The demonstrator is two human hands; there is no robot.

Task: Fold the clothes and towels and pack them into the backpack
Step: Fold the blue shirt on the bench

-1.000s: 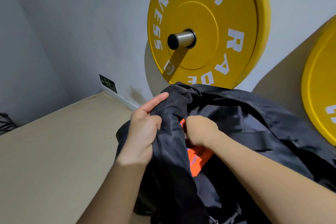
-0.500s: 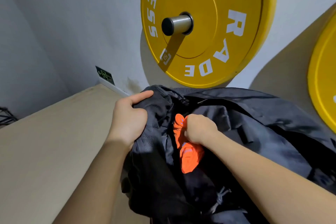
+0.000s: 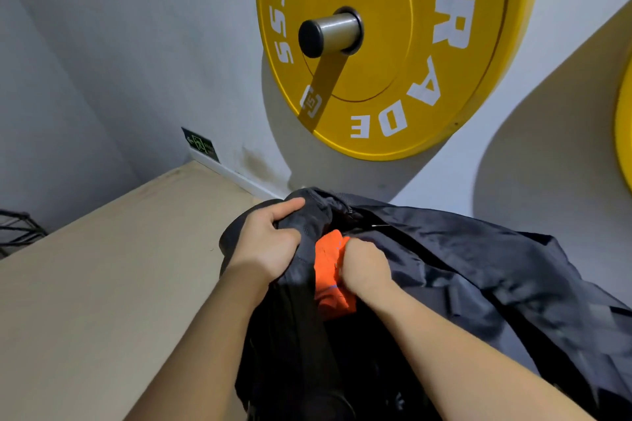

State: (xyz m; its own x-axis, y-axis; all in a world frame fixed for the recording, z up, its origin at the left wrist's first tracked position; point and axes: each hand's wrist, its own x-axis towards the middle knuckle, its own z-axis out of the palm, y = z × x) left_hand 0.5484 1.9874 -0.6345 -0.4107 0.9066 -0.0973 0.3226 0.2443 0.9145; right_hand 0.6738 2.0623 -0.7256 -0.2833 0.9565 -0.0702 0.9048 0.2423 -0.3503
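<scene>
Gripping the limp backpack (image 3: 478,267) by its rim with the left hand (image 3: 265,246), at nine o'clock of the opening; clutching orange cloth (image 3: 330,270), seemingly a folded garment, with the right hand (image 3: 364,270) inside the mouth; handling soft, light, compressible; gripping best across the fold.

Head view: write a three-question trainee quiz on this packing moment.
1. True or false: the left hand grips the black backpack at its opening.
2. What colour is the cloth held by the right hand? A blue, B orange, C white.
3. Fill in: the yellow disc on the wall is a ___ plate.
Key: 1 true; 2 B; 3 weight.
</scene>
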